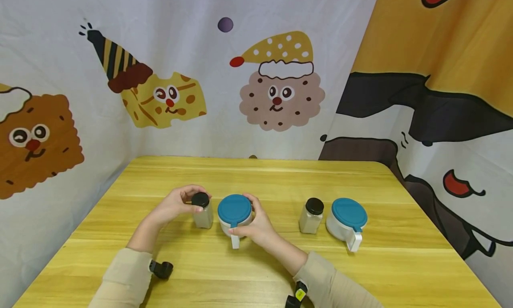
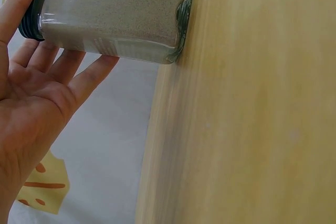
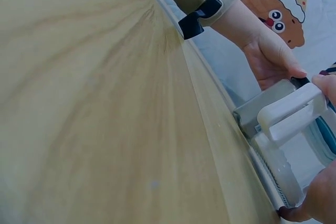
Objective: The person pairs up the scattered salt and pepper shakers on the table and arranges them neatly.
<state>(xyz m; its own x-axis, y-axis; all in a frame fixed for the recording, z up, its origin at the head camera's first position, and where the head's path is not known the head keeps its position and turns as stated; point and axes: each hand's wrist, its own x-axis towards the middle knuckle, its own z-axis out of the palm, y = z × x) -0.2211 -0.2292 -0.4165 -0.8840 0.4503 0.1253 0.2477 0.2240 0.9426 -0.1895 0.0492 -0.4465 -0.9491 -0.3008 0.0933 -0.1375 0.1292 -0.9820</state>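
My left hand holds a glass spice jar with a black lid, its thumb across the lid and its fingers behind. In the left wrist view, grey-beige powder fills much of the jar, whose base is at the table. Just to the right, my right hand grips a white seasoning pot with a blue lid, thumb near the handle and fingers round the far right side. The pot's white handle points toward me. Jar and pot stand upright, side by side, with a small gap.
Farther right on the wooden table stand a matching black-lidded jar and a matching blue-lidded pot, its handle toward the front. A cartoon-printed curtain hangs behind the table and along its sides.
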